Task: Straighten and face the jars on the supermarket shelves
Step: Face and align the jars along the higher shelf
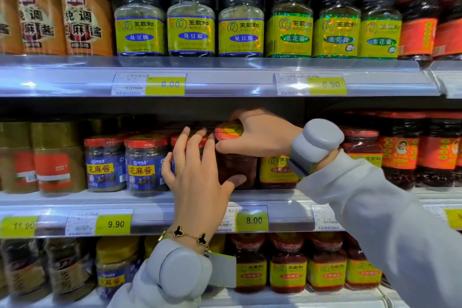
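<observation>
Far left on the top shelf [225, 67] there are brown sauce bottles [85, 20], then three blue-label jars [191, 24], three green-label jars [336, 26], and red-label ones [420, 27] at the right edge, all standing upright with labels pretty much facing out. Price tags [165, 85] on that rail read 8.00 and 6.90. Down on the middle shelf [100, 199], starting left, there are gold-lid jars [58, 157], blurry, then two sesame jars [146, 162] with red lids and blue labels, side by side and facing front. Next comes the left hand [197, 172]: fingers spread and mostly straight, laid against the left side of the dark jar [237, 167], thumb tucked under near its base, so it's touching rather than gripping. A gold bracelet [190, 236] with black clover charms sits on that wrist above a grey sleeve [160, 280]. The dark jar itself is at the front of the middle shelf, about centre, and it looks like its label is turned away since only dark contents show. The right hand [260, 132] comes in from the right and is clamped over its red lid [228, 131], fingers curled round the top. There's a grey band [316, 141] on that wrist. Just right of the dark jar, a yellow-label jar [277, 170] is partly hidden behind the right arm, then chili jars [400, 152] further right. The bottom shelf shows a row of red jars [287, 267] with yellow labels.
</observation>
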Demonstrator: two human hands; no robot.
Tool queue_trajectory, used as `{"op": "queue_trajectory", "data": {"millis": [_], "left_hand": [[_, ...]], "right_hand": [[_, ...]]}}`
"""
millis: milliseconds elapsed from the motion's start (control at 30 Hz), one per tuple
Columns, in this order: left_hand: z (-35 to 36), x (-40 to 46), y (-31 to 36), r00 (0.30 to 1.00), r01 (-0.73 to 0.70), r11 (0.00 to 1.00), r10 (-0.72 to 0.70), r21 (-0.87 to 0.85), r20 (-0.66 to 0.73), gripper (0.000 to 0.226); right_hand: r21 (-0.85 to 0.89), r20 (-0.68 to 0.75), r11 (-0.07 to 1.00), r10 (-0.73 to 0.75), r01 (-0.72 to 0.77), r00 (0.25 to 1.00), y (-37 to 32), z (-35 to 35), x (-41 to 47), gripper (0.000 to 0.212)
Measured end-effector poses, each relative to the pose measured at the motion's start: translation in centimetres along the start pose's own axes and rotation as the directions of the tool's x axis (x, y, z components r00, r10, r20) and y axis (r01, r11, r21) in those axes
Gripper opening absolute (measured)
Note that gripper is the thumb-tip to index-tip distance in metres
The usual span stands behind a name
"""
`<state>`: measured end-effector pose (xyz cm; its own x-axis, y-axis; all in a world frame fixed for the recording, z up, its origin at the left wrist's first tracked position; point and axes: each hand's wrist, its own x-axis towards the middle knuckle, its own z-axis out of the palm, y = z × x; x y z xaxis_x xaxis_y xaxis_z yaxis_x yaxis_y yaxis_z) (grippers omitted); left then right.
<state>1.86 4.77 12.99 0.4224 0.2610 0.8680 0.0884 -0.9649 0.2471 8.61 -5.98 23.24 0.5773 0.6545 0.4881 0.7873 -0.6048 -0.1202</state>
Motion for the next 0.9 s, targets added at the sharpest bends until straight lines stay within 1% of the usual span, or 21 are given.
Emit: {"op": "queue_trajectory", "data": {"millis": [233, 400, 500, 600, 700, 800, 900], "left_hand": [[0.0, -0.4, 0.0, 1.000, -0.004, 1.000, 0.004, -0.006, -0.005, 0.080], [0.1, -0.7, 0.1, 1.000, -0.005, 1.000, 0.005, -0.011, -0.027, 0.085], [0.1, -1.1, 0.7, 0.999, 0.024, 1.000, -0.024, -0.017, -0.041, 0.094], [0.2, -1.5, 1.3, 0.997, 0.039, 0.997, -0.043, -0.062, -0.065, 0.102], [0.2, -1.5, 2.1, 0.990, 0.057, 0.995, -0.066, -0.081, -0.123, 0.108], [0.0, -1.3, 3.0, 0.984, 0.074, 0.979, -0.103, -0.187, -0.147, 0.109], [-0.2, -1.2, 3.5, 0.982, 0.048, 0.942, -0.106, -0.331, -0.157, 0.102]], "right_hand": [[-0.090, -0.222, 0.992, -0.110, 0.093, 0.969, -0.1, 0.5, -1.4, 0.053], [-0.154, -0.334, 0.986, -0.113, 0.064, 0.936, -0.4, 0.8, -2.3, 0.065], [-0.142, -0.369, 0.987, -0.118, 0.070, 0.922, -0.6, 0.9, -2.8, 0.067], [-0.127, -0.408, 0.989, -0.118, 0.072, 0.905, -0.7, 0.9, -3.3, 0.066], [-0.072, -0.464, 0.997, -0.070, 0.041, 0.883, -1.0, 0.4, -3.6, 0.066], [-0.024, -0.486, 1.000, -0.017, 0.006, 0.874, -1.4, 0.0, -3.9, 0.063], [-0.013, -0.487, 0.999, 0.030, -0.042, 0.873, -1.6, -0.2, -4.2, 0.060]]}}
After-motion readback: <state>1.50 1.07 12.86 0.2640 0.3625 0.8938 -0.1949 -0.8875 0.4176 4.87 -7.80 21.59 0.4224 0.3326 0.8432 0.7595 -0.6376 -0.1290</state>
